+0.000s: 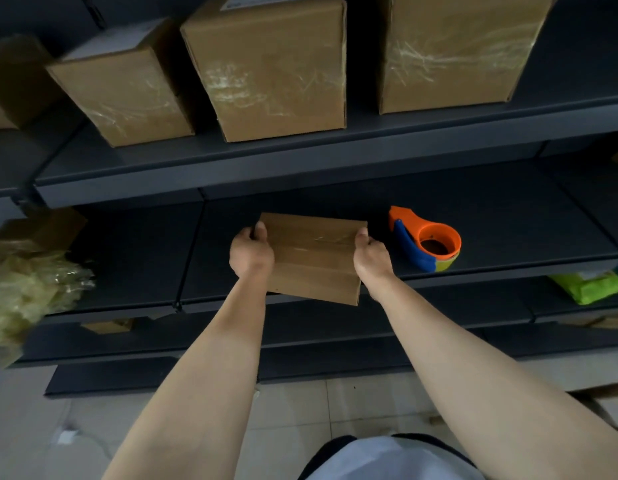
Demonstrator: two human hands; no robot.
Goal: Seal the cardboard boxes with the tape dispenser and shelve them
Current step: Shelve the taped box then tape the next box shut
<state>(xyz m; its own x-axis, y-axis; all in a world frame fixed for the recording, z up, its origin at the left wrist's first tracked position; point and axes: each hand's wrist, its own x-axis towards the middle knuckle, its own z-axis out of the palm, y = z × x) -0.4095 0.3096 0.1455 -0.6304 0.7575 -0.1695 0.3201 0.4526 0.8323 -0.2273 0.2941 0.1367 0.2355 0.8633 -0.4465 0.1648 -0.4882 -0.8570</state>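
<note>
Cardboard box, taped seam up, overhangs the front edge of the middle shelf, clamped between your left hand and right hand, fingers curled round its sides; push straight ahead, tape dispenser just right.

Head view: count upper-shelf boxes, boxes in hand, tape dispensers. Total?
Upper-shelf boxes: 4, leftmost partly out of frame
Held box: 1, gripped between left hand and right hand
Tape dispenser: 1
Total: 6
</note>
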